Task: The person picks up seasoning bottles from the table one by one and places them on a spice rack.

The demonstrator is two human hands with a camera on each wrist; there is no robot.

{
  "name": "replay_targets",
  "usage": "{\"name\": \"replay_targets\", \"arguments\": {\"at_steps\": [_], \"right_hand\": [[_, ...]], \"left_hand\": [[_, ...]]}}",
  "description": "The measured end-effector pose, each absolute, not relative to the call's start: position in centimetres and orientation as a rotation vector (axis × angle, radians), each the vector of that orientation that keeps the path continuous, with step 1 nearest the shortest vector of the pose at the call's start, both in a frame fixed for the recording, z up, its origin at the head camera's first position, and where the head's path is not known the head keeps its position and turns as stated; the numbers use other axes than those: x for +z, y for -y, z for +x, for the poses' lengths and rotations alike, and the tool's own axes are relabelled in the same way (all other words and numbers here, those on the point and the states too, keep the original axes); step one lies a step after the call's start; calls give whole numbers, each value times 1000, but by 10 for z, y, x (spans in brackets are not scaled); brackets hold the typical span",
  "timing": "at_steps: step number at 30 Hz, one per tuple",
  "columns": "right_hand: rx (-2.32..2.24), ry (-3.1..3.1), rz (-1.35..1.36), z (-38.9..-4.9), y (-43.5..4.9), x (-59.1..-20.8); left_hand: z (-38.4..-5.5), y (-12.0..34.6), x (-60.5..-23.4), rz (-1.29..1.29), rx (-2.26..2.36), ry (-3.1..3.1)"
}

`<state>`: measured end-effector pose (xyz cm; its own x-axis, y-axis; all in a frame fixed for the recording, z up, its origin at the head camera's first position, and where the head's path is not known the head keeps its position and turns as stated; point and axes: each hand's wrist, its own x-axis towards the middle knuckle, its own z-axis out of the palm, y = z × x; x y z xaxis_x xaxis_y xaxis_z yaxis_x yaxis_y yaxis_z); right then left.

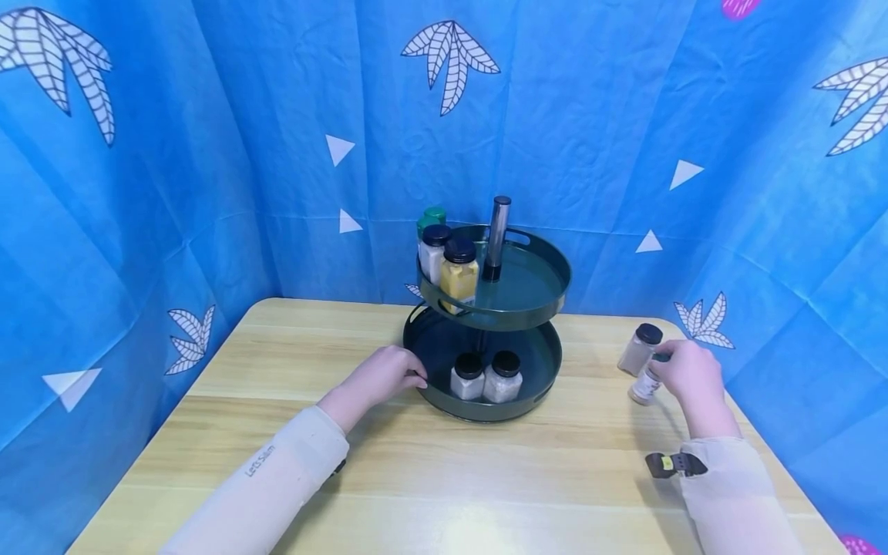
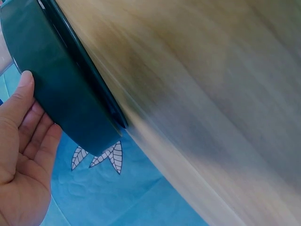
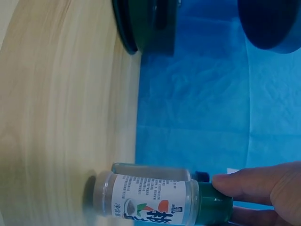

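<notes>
My left hand (image 1: 387,375) grips the left rim of the lower tray (image 1: 534,397) of a dark green two-tier rack. In the left wrist view, the thumb (image 2: 27,80) lies against the tray's wall. At the table's right, my right hand (image 1: 692,376) pinches the green cap (image 3: 214,203) of a small clear spice bottle (image 3: 150,200) with a white printed label. Whether the bottle's base touches the table is hard to tell. Just behind it stands a black-capped jar (image 1: 634,354), mostly hidden by the bottle in the right wrist view.
Two black-capped jars of white contents, one left (image 1: 467,379) and one right (image 1: 503,379), stand in the lower tray. The upper tray (image 1: 534,281) holds a yellow jar (image 1: 459,279), a white jar (image 1: 432,258) and green-capped containers (image 1: 433,216) around a central post (image 1: 498,231). Blue curtains surround the wooden table (image 1: 430,493).
</notes>
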<state>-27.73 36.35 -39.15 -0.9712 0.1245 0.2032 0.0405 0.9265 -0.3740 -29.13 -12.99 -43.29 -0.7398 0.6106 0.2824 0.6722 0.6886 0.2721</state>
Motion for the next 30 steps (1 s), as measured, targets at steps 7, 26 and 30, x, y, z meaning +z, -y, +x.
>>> {"name": "replay_targets", "arguments": {"at_steps": [7,26,30], "right_hand": [[528,2856,-121,-272,-354,-383],[554,2809,-52,-257,-329,-363],[544,2784,-37,-255,-323,-361]], "left_hand": [[-292,130,-434,-1046,-553,2731],[-290,130,-434,-1026,-558,2738],[-290,129,-434,-1026,-559,2732]]}}
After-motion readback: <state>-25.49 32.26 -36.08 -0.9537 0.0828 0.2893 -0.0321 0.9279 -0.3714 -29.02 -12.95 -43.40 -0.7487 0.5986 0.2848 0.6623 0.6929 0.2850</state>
